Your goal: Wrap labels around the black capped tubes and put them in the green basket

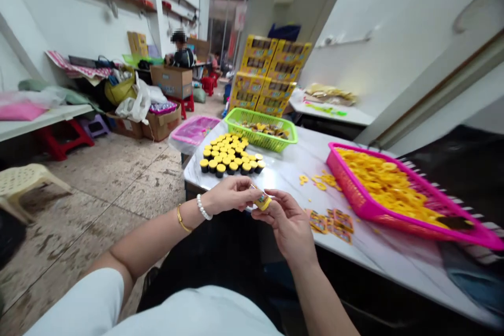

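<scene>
Over the front edge of the table, my left hand [235,194] and my right hand [289,220] meet, both closed on a small yellow-lidded tub [263,202] with a colourful printed label. My fingers cover part of it. Beyond my left hand, a cluster of black tubs with yellow lids [225,156] stands upright on the white table. Flat printed labels [334,224] lie to the right of my right hand. Loose yellow plastic pieces [321,182] are scattered past them.
A pink basket [364,209] full of yellow rings stands on the right. At the back are a green basket [255,139] with small items and a stack of yellow boxes [268,76]. Left of the table is a purple tray [197,128]. A person [183,55] sits farther back.
</scene>
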A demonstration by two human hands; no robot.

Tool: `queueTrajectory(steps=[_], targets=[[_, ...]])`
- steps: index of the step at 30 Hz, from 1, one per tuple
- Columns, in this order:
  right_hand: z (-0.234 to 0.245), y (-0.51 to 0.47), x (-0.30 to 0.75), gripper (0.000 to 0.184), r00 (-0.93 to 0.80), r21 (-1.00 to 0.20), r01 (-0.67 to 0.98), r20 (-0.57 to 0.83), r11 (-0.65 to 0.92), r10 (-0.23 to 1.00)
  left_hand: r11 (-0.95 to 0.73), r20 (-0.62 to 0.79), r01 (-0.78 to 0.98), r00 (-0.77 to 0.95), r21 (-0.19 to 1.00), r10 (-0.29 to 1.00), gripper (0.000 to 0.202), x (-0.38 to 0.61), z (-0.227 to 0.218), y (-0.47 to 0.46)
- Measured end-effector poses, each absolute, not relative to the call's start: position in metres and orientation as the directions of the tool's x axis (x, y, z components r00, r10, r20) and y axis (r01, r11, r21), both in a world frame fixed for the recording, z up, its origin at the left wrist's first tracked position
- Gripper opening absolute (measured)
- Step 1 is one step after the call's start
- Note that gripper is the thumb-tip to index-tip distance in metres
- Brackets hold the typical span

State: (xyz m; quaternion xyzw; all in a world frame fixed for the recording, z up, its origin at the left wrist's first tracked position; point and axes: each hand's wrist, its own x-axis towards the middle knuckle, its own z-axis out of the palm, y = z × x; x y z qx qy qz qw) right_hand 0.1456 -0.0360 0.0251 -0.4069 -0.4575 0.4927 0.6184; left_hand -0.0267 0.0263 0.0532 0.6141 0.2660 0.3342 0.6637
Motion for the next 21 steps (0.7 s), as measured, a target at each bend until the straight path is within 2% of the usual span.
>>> queueTrajectory(steps=[3,6,10,14,16,21], targets=[[0.048,-0.046,0.154,0.030,0.090,-0.909,-0.063,0.405,0.411,0.910,0.118,0.007,-0.138,0.675,0.983,0.738,0.056,-0.022,0.076,0.021],[0.054,-0.056,0.153,0.016,0.125,-0.858,-0.063,0.500,0.510,0.857,0.205,-0.010,-0.191,0.709,0.960,0.705,0.059,-0.019,0.085,0.005],[0.054,-0.068,0.146,0.011,0.203,-0.827,-0.171,0.501,0.535,0.841,0.230,0.047,-0.282,0.719,0.931,0.694,0.057,-0.018,0.086,-0.013],[0.059,-0.074,0.144,0.017,0.151,-0.823,-0.030,0.557,0.567,0.817,0.251,-0.020,-0.256,0.662,0.933,0.749,0.058,-0.016,0.082,-0.019],[0.060,-0.074,0.144,0.016,0.154,-0.811,-0.018,0.575,0.584,0.803,0.297,-0.042,-0.264,0.678,0.918,0.734,0.059,-0.016,0.081,-0.020],[0.046,-0.068,0.137,0.019,0.288,-0.823,-0.173,0.482,0.540,0.827,0.371,-0.021,-0.353,0.700,0.859,0.714,0.050,-0.013,0.073,-0.022]])
